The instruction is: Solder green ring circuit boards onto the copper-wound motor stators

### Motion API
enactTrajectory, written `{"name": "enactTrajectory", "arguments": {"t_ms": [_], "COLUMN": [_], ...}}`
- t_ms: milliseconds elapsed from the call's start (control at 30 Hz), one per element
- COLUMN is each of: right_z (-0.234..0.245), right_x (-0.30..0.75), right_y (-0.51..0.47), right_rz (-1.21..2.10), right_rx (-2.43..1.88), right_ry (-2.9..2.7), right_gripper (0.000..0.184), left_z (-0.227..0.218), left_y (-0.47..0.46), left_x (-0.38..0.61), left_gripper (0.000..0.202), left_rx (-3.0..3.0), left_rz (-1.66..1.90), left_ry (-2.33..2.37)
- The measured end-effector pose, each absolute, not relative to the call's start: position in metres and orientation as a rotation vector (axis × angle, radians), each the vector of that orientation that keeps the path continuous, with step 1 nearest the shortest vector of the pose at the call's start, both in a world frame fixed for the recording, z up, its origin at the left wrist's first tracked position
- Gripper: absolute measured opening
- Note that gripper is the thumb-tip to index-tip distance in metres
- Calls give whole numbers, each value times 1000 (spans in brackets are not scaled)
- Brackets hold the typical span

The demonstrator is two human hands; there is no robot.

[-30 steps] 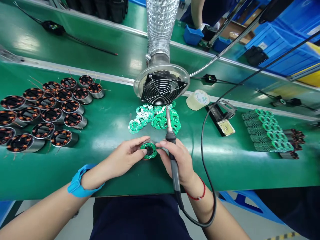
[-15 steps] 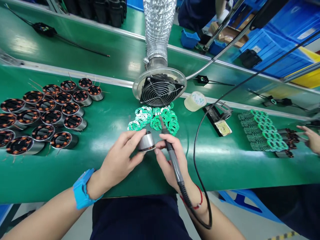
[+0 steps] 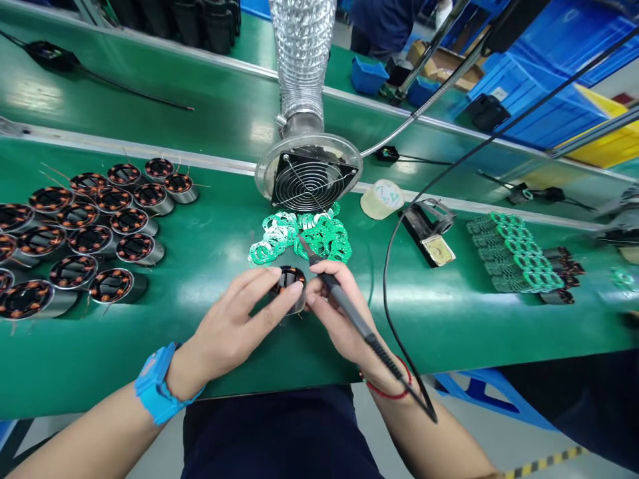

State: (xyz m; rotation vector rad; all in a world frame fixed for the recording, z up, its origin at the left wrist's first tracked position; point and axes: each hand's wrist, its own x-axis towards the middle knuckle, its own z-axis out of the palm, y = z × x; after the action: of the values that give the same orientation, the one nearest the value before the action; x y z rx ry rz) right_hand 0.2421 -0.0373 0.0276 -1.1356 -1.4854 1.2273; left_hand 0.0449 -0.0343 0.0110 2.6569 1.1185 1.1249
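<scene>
The stator (image 3: 291, 285) sits between both hands, half hidden by the left hand (image 3: 234, 324) gripping its side. The right hand (image 3: 335, 313) is clenched on the soldering iron (image 3: 344, 306). The stator's dark coil face now points up, not sideways

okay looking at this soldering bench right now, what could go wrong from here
1. The right hand holds the soldering iron while also gripping the stator with the left hand; its tip lies close to the fingers, so a burn seems possible.
2. The tip points toward the green ring boards, which it might scorch.
3. The iron's cord could snag.
</scene>
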Motion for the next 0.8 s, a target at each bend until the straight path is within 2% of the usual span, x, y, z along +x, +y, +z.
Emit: {"name": "enactTrajectory", "arguments": {"t_ms": [67,167,300,367,433,567,700,800], "right_z": [28,24,16,15,17,22,14,9], "right_x": [235,225,226,230,236,240,234,230], "right_y": [-40,-44,-46,-47,-47,-45,-42,-41], "right_rz": [1514,1603,1236,961,765,830,731,579], "right_rx": [-1037,-965,-1101,-1177,-1182,-972,-969,-1053], "right_ry": [-1143,-959,-1247,-1461,-1644,-1908,-1894,-1875], "right_gripper": [31,38,33,33,42,60,58,60], "left_z": [15,21,21,21,21,20,20,20], "left_y": [-37,-39,-38,-34,-30,-26,-26,-25], "left_x": [46,50,55,56,57,57,56,56], "left_gripper": [80,75,48,44,45,49,32,30], "left_rx": [2618,2401,1901,1638,1410,1085,901,808], "left_rz": [1254,1309,1120,998,892,788,726,662], "left_ry": [1140,1290,1328,1287,1242,1117,968,890]}}
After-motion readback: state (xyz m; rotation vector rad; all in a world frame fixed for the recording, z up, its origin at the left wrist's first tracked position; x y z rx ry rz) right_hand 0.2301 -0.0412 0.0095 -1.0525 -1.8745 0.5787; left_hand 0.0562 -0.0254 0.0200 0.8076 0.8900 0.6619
